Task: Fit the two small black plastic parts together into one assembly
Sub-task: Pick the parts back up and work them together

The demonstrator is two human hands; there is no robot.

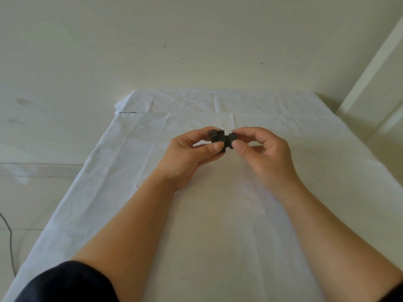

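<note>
Two small black plastic parts meet in the air above the table's middle. My left hand (192, 155) pinches the larger blocky left part (217, 137) between thumb and fingers. My right hand (263, 153) pinches the smaller right part (231, 139) with thumb and forefinger. The two parts touch end to end, with a narrow neck visible between them. My fingertips hide much of both parts, so I cannot tell how deep one sits in the other.
A creased white cloth (196, 225) covers the table, whose left edge runs diagonally. A pale floor (43, 138) lies to the left, with a thin dark cable (8, 236) at the lower left. A white wall edge (370, 73) rises at the right.
</note>
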